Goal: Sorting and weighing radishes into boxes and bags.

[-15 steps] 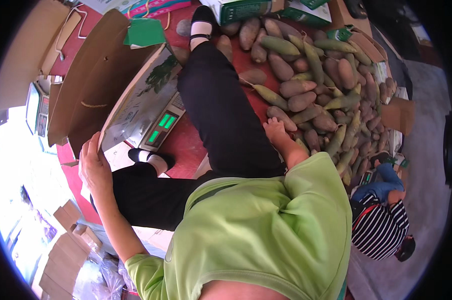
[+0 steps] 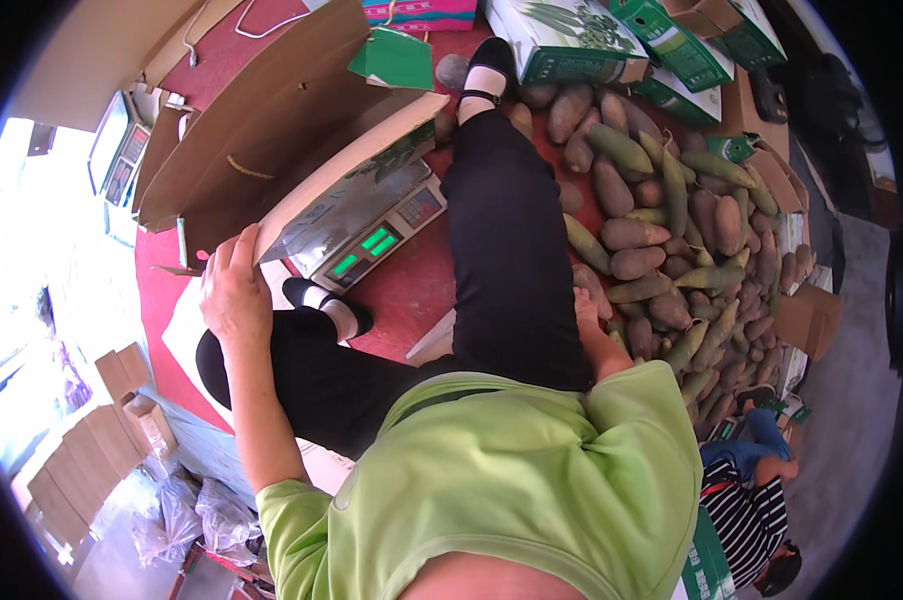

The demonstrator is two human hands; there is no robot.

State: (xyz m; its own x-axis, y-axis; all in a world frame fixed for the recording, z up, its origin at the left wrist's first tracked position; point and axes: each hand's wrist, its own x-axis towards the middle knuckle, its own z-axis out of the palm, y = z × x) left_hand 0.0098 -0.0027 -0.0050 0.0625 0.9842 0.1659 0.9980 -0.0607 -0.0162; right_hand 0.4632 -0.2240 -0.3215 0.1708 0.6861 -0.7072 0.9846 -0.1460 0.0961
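Note:
My left hand (image 2: pixel 237 290) pinches the near edge of an open cardboard box's flap (image 2: pixel 347 165), fingers over the top. The box (image 2: pixel 272 130) stands over a digital scale (image 2: pixel 387 235) with lit green displays. Past my black-trousered leg, my right hand (image 2: pixel 586 312) is low beside the heap, next to a reddish-brown root vegetable (image 2: pixel 592 290). The thigh partly hides that hand, so its grip does not show. Around it lie many brownish roots (image 2: pixel 637 233) and long green radish-like vegetables (image 2: pixel 620 150).
Green-and-white cartons (image 2: pixel 572 45) stand at the back. A second scale (image 2: pixel 122 150) is at the left. Flattened cardboard (image 2: pixel 77 450) and clear plastic bags (image 2: pixel 222 515) lie lower left. Another person in a striped top (image 2: pixel 747 520) sits at the lower right.
The view has swung, so box, scale and heap sit farther right. My right hand has drawn in behind my thigh. My left hand still holds the flap.

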